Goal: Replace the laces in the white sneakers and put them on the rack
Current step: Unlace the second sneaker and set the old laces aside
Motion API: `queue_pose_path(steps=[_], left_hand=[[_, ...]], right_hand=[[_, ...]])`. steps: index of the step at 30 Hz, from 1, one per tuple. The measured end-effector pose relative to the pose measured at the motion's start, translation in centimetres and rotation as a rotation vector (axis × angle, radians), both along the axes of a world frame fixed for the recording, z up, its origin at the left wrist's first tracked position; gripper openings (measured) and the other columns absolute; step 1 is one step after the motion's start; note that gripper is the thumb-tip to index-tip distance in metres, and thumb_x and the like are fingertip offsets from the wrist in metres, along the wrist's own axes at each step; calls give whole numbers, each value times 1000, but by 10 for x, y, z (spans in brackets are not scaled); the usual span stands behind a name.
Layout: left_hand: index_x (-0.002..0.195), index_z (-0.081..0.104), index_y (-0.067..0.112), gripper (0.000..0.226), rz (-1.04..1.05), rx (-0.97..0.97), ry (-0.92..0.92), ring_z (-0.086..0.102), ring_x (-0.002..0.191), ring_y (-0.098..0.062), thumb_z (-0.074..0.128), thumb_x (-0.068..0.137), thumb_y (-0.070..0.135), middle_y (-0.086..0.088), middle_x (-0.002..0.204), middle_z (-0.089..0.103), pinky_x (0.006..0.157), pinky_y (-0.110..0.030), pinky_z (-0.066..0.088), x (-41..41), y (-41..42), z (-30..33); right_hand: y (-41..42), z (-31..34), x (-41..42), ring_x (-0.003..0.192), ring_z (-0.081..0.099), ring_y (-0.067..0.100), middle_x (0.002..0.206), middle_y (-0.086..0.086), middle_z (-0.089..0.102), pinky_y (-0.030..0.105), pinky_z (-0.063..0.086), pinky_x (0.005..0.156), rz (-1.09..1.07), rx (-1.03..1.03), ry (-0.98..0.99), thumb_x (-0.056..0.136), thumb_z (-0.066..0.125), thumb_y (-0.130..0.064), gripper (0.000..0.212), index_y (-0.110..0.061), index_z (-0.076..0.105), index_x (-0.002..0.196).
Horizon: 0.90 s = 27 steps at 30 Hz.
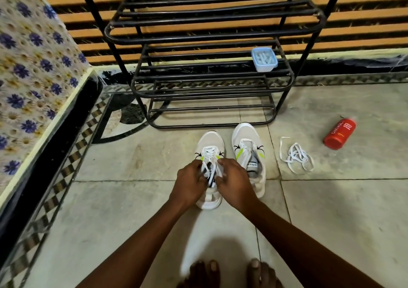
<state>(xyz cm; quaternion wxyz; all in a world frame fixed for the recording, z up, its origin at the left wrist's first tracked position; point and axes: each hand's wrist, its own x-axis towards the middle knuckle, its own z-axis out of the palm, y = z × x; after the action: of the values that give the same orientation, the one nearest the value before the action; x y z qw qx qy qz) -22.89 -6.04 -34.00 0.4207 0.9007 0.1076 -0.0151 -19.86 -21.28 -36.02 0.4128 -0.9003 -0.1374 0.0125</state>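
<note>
Left hand (191, 180) and right hand (234, 180) fingers pinching lace (211, 168) on left sneaker (210, 143). Lace limp, light, slippery; grip near tips. Loose lace (297, 155) on floor.

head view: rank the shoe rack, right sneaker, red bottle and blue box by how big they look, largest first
1. black shoe rack
2. right sneaker
3. red bottle
4. blue box

The bottle and box look close in size, and the box sits farther from the camera, so their order is unsure.
</note>
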Motion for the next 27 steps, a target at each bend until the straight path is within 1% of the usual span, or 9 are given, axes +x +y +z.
queue_pose_path(steps=[4, 6, 8, 12, 18, 21, 24, 26, 27], left_hand=[[113, 69, 21, 44, 5, -29, -11, 68, 100, -17, 56, 71, 27, 7, 105, 74, 88, -37, 55, -3, 0, 2], [117, 69, 32, 47, 85, -16, -54, 64, 111, -9, 59, 71, 29, 17, 116, 71, 94, -36, 54, 5, 1, 3], [115, 70, 38, 45, 87, -28, -59, 63, 115, -6, 60, 71, 33, 22, 118, 70, 98, -36, 53, 20, 3, 9], [106, 75, 31, 41, -32, 5, 34, 70, 103, -10, 57, 68, 33, 13, 106, 75, 92, -37, 58, 37, 3, 8], [97, 78, 19, 26, -86, 62, -122, 72, 89, -16, 66, 78, 32, 2, 95, 77, 83, -34, 58, 35, 2, -8], [87, 68, 11, 12, -271, 237, -219, 63, 76, -25, 61, 84, 21, -2, 88, 67, 69, -43, 53, 40, 6, -12], [89, 63, 11, 9, -358, 297, -268, 60, 73, -23, 60, 92, 19, 0, 87, 62, 65, -43, 50, 46, 12, -9], [88, 59, 14, 9, -293, 248, -285, 61, 71, -21, 60, 93, 21, 2, 83, 63, 65, -40, 51, 47, 15, -8], [87, 57, 16, 9, -190, 171, -272, 61, 69, -17, 60, 93, 21, 5, 79, 63, 64, -37, 51, 46, 15, -9]], right_hand=[[5, -9, -3, 111, 64, 36, 118, 14, 67, 42, 51, 98, -11, 4, -51, 70, 60, -7, 53, -4, 63, 123], [7, -14, -1, 108, 64, 36, 115, 15, 68, 38, 51, 96, -23, 29, -93, 71, 63, -4, 51, -2, 63, 122], [9, -16, 1, 107, 65, 35, 114, 16, 69, 34, 48, 95, -50, 54, -116, 73, 67, 0, 48, -1, 64, 122], [12, -22, 3, 110, 64, 31, 118, 13, 69, 29, 44, 96, -99, 67, -92, 81, 59, -5, 42, -4, 65, 123], [11, -25, -1, 112, 64, 22, 120, 5, 70, 15, 37, 95, -171, 122, -31, 84, 51, -11, 43, -11, 66, 124], [10, -24, -2, 105, 65, 18, 113, 0, 71, 19, 42, 91, -168, 165, -22, 83, 52, -8, 41, -15, 66, 121], [10, -24, 2, 102, 66, 17, 110, -1, 71, 26, 48, 90, -174, 165, -17, 85, 57, -3, 39, -18, 65, 120], [8, -26, 3, 101, 67, 19, 108, 1, 72, 32, 50, 90, -174, 156, -38, 84, 59, -5, 38, -17, 66, 120], [8, -27, 2, 100, 67, 21, 107, 2, 72, 33, 51, 88, -168, 144, -52, 84, 59, -6, 38, -17, 66, 119]])
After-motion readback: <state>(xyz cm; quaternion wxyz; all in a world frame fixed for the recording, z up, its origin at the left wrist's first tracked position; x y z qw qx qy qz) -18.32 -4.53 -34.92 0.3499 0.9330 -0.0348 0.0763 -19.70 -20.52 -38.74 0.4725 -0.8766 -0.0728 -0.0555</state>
